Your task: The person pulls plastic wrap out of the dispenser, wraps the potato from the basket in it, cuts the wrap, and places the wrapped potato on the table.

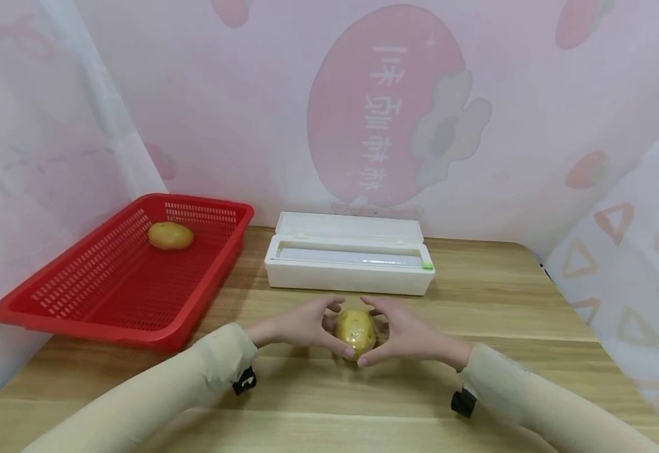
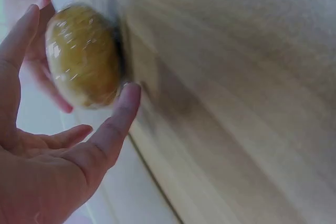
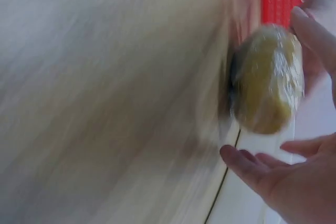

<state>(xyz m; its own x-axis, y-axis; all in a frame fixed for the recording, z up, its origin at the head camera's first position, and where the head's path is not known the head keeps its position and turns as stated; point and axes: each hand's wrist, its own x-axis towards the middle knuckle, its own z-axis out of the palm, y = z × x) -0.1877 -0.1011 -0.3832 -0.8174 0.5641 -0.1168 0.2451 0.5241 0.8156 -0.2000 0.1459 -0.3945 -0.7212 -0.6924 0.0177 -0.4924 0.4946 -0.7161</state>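
Note:
A potato [image 1: 355,330] wrapped in shiny clear film sits on the wooden table, between the two hands. My left hand [image 1: 309,326] is curved loosely around its left side, the right hand [image 1: 405,330] around its right. In the left wrist view, the wrapped potato [image 2: 84,56] shows wrinkled film, and my left fingers [image 2: 105,137] are spread beside it; whether a fingertip touches it I cannot tell. From the right wrist, a gap shows between the potato [image 3: 268,80] and the spread right fingers [image 3: 252,169].
Behind the hands stands a white cling-film box [image 1: 349,277], lid raised, a roll inside. At the left, a red plastic basket [image 1: 120,327] holds another potato [image 1: 171,236]. Wood-grain table [image 1: 510,289] extends to the right; a pink printed curtain [image 1: 261,126] hangs behind.

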